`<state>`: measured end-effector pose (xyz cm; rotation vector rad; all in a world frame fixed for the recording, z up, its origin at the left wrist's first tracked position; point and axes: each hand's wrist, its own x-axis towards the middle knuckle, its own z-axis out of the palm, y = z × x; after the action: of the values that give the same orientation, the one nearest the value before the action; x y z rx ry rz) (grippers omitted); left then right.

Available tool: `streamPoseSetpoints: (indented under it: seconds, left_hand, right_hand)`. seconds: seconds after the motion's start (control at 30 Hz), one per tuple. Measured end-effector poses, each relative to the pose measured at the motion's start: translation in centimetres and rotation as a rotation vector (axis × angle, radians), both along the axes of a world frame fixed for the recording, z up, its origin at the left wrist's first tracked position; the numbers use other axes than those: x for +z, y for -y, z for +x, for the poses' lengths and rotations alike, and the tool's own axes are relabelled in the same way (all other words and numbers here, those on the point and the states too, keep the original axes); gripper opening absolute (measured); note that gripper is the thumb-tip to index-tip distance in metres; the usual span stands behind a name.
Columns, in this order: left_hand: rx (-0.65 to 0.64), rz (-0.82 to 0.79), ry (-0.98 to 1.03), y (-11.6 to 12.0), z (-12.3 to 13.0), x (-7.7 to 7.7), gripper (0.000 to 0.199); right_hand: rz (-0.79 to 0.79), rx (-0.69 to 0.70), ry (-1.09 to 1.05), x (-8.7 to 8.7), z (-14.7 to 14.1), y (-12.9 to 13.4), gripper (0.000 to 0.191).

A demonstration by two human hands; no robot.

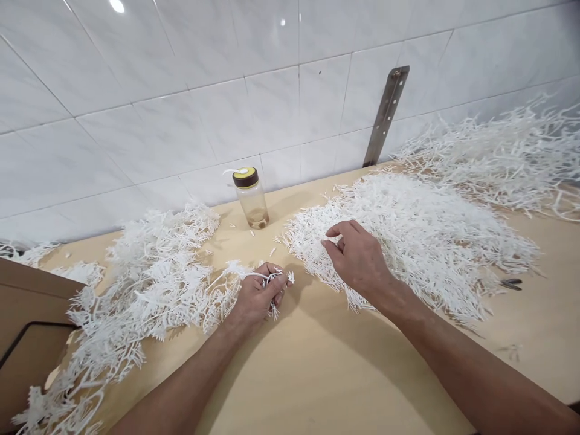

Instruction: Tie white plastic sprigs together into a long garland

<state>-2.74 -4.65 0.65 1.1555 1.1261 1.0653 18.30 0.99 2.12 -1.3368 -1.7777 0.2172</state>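
My left hand (263,292) is closed around a white branched plastic sprig (233,270), whose stem runs out to the left of the fingers and whose small tips stick out past the thumb. My right hand (356,254) hovers over the near left edge of a wide pile of small white plastic pieces (430,235). Its thumb and forefinger are apart, with nothing visible between them; the other fingers are curled and partly hidden. To the left of my left hand lies a long heap of white branched sprigs (167,284).
A clear jar (254,205) with a dark and yellow lid stands near the tiled wall. A metal bracket (386,118) leans up the wall. More white stems (507,157) are heaped at far right. A cardboard box (31,338) is at left, a small dark tool (512,283) at right.
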Motion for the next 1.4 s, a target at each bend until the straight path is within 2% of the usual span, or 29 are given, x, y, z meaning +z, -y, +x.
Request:
streamPoseSetpoints:
  seconds: [0.17,0.27,0.53,0.63,0.83,0.97,1.1,1.2,1.3,1.4]
  left_hand:
    - [0.017,0.024,-0.082,0.1,-0.2,-0.3,0.037]
    - [0.024,0.051,-0.124,0.1,-0.1,-0.3,0.037]
    - [0.059,0.074,-0.195,0.1,-0.1,-0.6,0.035]
    - [0.082,0.089,-0.222,0.0,-0.1,-0.8,0.034]
    - [0.104,0.117,-0.297,0.0,0.0,-0.8,0.032]
    - [0.078,0.117,-0.328,-0.1,-0.2,-1.0,0.034]
    - [0.083,0.156,-0.358,0.0,-0.1,-1.3,0.033]
    - [0.121,0.204,-0.422,0.3,0.1,-1.3,0.031]
    - [0.165,0.310,-0.489,0.7,0.2,-1.1,0.024]
    - [0.189,0.452,-0.513,1.0,0.2,-1.0,0.011]
  right_hand:
    - [-0.227,0.425,-0.105,0.4,-1.6,1.6,0.013]
    - [-0.325,0.506,-0.119,0.7,-2.5,2.6,0.013]
    - [-0.579,0.470,-0.141,0.5,-3.1,2.9,0.012]
    - [-0.553,0.465,-0.141,0.1,-3.3,3.0,0.011]
    - [-0.333,0.428,-0.035,-0.6,-4.2,3.5,0.011]
    - [-0.303,0.387,0.033,-1.0,-4.4,3.5,0.010]
    - [-0.340,0.402,0.034,-1.1,-4.3,3.3,0.012]
    - [-0.450,0.384,0.023,-0.9,-4.3,3.3,0.011]
    - [-0.557,0.358,0.000,-0.3,-4.6,3.7,0.008]
    - [-0.560,0.302,0.034,0.4,-5.1,4.1,0.010]
